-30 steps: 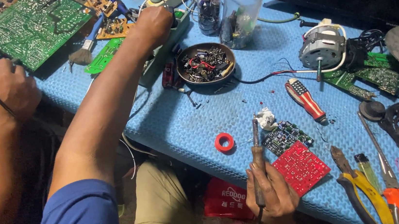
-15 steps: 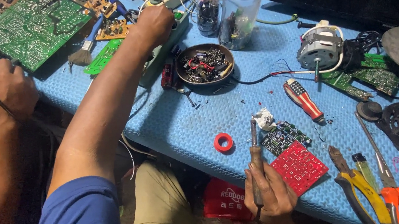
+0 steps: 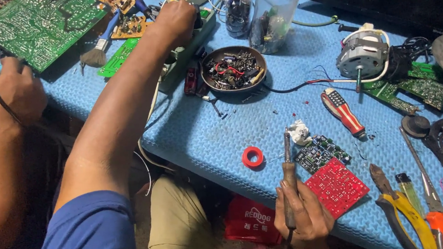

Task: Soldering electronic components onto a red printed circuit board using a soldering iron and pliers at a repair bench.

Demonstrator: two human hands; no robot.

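right hand (image 3: 302, 220) nearest, fingers wrapped around soldering iron (image 3: 288, 180), tip up, just beside red circuit board (image 3: 337, 186) on blue desk (image 3: 264, 120). farther off, left hand (image 3: 174, 16) fingers closed over power strip (image 3: 188, 46). judged step: switching power; next calls for steady tip placement.

A blue foam-topped table (image 3: 222, 135) carries circuit boards (image 3: 337, 186), pliers (image 3: 397, 205) and a parts bowl (image 3: 233, 70).

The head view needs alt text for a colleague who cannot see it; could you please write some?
A right hand holds a soldering iron upright beside a red circuit board on a blue mat. The left hand rests on a power strip.
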